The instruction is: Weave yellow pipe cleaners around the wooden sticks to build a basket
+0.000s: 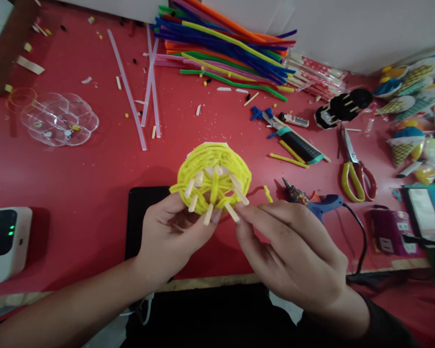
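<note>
The right hand [293,256] is closest to me, reaching in from the near edge of the counter [76,179]. Its thumb and forefinger are drawn together in a narrow pinch on the tip of one of the wooden spokes [232,212], and the other fingers are loosely folded behind. The left hand [170,237] sits just beside it. Its fingers are curled up under a yellow pipe-cleaner basket [213,169], gripping it from below and holding it clear of the counter, tilted toward the person.

The basket is a small round weave, with the spokes fanning out of its near side, bare at their ends. It looks to me like mid-weave work. The yellow rounds are packed tight near the centre while the spoke tips are not yet covered.

A further round, by my guess, calls for the left hand to keep the piece steady while the right works between closely set spokes without bending them.

A blue glue gun [322,203] lies just to the right on the counter, with yellow-handled scissors [355,176] beyond it. A heap of coloured pipe cleaners [232,48] lies at the far edge, well apart from the hands. A clear plastic tray [60,118] sits off to the left.
</note>
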Demonstrator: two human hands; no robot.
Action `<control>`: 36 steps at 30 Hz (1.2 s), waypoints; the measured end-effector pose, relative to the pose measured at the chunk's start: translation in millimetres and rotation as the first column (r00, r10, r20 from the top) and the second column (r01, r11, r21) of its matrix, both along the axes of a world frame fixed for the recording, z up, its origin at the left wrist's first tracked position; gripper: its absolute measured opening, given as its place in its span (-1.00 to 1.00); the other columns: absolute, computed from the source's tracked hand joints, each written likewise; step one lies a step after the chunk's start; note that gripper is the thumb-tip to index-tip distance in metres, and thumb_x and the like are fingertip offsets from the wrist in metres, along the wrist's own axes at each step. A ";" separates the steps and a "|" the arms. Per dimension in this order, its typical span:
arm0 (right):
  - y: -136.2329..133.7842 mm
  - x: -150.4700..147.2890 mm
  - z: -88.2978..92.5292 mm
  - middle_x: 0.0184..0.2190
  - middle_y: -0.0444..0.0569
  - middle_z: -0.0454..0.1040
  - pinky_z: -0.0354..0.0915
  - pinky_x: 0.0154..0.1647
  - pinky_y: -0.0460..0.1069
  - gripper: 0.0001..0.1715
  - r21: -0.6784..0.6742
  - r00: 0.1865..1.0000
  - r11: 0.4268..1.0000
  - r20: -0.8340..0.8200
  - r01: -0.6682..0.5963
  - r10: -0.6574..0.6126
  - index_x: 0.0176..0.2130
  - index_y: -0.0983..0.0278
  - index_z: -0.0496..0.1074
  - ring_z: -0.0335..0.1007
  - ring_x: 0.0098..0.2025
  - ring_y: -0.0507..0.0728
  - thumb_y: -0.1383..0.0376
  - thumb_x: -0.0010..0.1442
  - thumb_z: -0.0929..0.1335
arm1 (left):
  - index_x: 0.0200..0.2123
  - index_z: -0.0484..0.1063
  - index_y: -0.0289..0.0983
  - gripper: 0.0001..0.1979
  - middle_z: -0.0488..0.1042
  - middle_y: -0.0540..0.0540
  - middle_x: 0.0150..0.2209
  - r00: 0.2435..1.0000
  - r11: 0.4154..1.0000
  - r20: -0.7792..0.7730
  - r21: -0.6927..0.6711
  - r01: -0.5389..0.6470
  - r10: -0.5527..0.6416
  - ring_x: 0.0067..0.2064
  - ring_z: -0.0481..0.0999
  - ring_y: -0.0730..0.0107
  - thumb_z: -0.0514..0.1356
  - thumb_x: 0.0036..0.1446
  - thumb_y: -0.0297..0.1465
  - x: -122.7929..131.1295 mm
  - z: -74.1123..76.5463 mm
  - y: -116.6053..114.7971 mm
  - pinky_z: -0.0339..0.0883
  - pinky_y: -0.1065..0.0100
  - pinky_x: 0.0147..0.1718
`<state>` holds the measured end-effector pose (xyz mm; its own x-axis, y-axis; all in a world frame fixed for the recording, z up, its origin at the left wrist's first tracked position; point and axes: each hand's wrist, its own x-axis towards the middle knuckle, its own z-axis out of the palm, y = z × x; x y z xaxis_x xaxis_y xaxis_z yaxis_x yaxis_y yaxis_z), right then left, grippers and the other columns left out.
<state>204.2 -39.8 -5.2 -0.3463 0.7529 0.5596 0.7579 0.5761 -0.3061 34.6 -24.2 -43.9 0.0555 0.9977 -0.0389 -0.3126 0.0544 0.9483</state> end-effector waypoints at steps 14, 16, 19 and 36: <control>-9.6 -9.2 -5.1 -0.37 -0.02 0.64 0.56 -0.19 -0.15 -0.90 -0.081 0.996 0.993 0.004 0.087 -0.087 -0.17 0.39 0.60 0.60 -0.37 0.00 0.47 0.32 0.43 | -0.30 0.66 -0.19 -0.97 0.68 0.02 -0.34 0.981 0.998 -0.195 -0.063 -0.029 0.017 -0.31 0.62 0.46 0.41 0.15 -0.40 -3.8 -6.2 -2.8 0.50 0.52 -0.32; -9.6 -9.9 -6.0 -0.37 -0.03 0.65 0.55 -0.18 -0.17 -0.91 -0.091 0.996 0.992 -0.021 0.086 -0.088 -0.17 0.39 0.59 0.60 -0.37 -0.02 0.46 0.32 0.43 | -0.30 0.65 -0.16 -0.92 0.69 0.04 -0.34 0.974 0.998 -0.227 -0.043 -0.038 0.027 -0.33 0.63 0.44 0.41 0.11 -0.46 -4.1 -4.9 -2.2 0.49 0.50 -0.39; -10.8 -12.2 -9.8 -0.33 -0.04 0.65 0.54 -0.18 -0.20 -0.88 -0.139 0.993 0.987 -0.081 0.076 -0.088 -0.13 0.38 0.58 0.60 -0.34 -0.02 0.46 0.34 0.40 | -0.31 0.64 -0.14 -0.88 0.69 0.05 -0.32 0.962 0.999 -0.267 0.007 -0.051 0.051 -0.31 0.66 0.40 0.39 0.10 -0.49 -4.3 -2.6 -0.3 0.52 0.47 -0.39; -25.2 -14.0 -0.2 -0.41 -0.10 0.62 0.43 -0.36 -0.04 -0.82 -0.113 0.984 0.988 0.154 0.110 -0.092 -0.26 0.32 0.50 0.55 -0.42 0.03 0.44 0.42 0.34 | -0.27 0.62 -0.24 -0.93 0.71 -0.02 -0.22 0.713 0.932 -0.696 0.312 0.184 0.092 -0.12 0.68 0.35 0.30 0.25 -0.47 -10.3 -6.0 2.3 0.54 0.39 -0.07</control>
